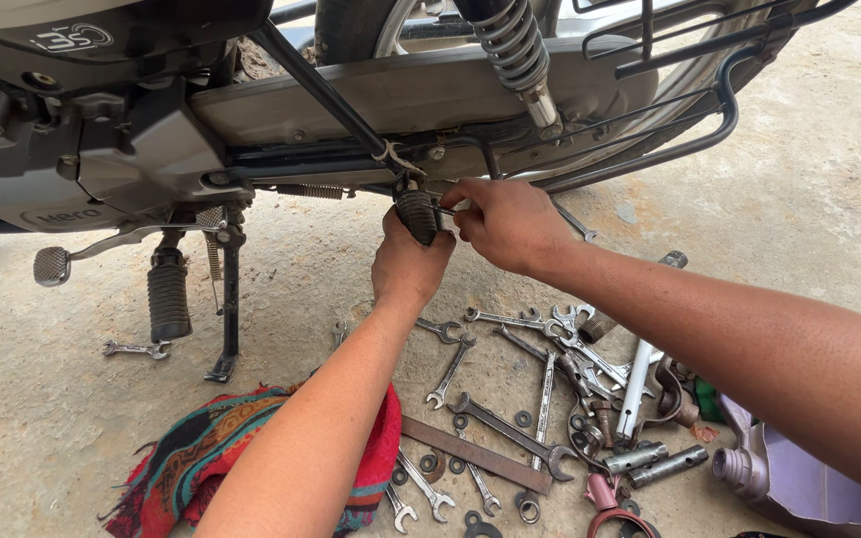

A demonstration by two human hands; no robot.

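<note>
Footrest rubber (418,215), black and ribbed, hangs from the underside of the motorcycle (281,110) a little above picture centre, below the grey swingarm cover (430,90). The left hand (409,264) comes up from six o'clock and is clenched around the lower end of this rear footpeg, fingers wrapped under it. The right hand (506,221) reaches in from three o'clock and is pinched shut on a thin metal tool (578,226) whose shaft sticks out past the wrist toward three o'clock; its tip is hidden at the peg's mount, so its kind cannot be told.

At nine o'clock from the peg stands a second ribbed footpeg (168,295), with the brake pedal (53,266) further out and the side stand (227,309) just beside it. At twelve o'clock a chromed shock spring (510,45) slants down. On the concrete floor (72,418) at five o'clock lies a scatter of open-ended spanners (510,431), sockets and washers. A lone spanner (136,349) lies at eight o'clock. A red patterned cloth (191,468) sits at seven o'clock under the left forearm, and a pale plastic bottle (799,483) lies at four o'clock.
</note>
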